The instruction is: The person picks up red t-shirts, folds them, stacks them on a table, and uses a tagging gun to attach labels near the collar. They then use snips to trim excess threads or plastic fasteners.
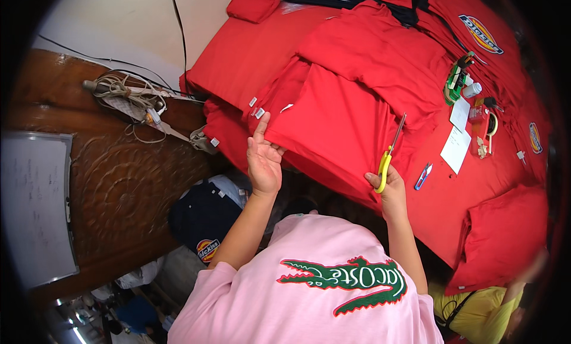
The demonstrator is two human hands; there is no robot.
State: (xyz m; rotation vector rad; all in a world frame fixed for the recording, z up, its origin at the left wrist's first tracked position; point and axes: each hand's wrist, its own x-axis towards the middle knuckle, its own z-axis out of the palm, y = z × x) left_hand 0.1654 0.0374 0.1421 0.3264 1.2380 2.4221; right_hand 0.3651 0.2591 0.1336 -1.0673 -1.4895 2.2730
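In my right hand (391, 192) is a pair of scissors (385, 164) with yellow handles. Their blades point away from me over the red fabric and look closed. My left hand (264, 168) is at the left edge of a red shirt (336, 112), palm showing. Its index finger is stretched out to a small white label (260, 113) at the garment's edge; the other fingers are loosely bent by the hem. A white scrap (286, 108) lies on the cloth close by. The shirt is spread out in front of me, with folds toward its far side.
Blue thread snips (423, 176), white paper slips (455, 149), a tape roll (492, 124) and a green tool (456, 82) lie at the right. A folded red garment (502, 237) is at the near right, beside a person in yellow (482, 311). Dark clothing (205, 216) sits lower left.
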